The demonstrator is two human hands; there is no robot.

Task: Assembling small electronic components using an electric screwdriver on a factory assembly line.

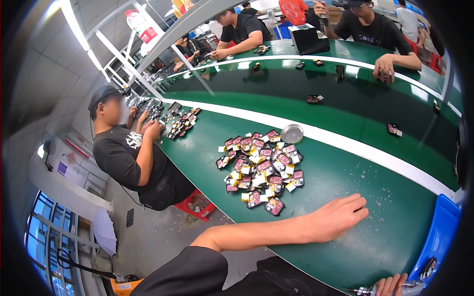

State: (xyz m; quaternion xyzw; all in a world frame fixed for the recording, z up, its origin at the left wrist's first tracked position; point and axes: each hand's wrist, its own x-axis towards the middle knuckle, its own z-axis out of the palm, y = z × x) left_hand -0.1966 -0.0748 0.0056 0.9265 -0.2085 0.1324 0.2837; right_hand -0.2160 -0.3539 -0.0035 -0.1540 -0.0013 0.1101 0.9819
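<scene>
On the near green bench point(345, 237): left hand point(340, 217) flat, empty, just right of the small-parts heap point(259, 170); right hand point(390, 285) grips a metal tool point(363, 291). Risk: a sweeping forearm likely scatters parts.

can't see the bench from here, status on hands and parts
Left hand flat on green table, empty. Right hand at lower edge, holding a small metal tool. Pile of small parts untouched, nothing between.
</scene>
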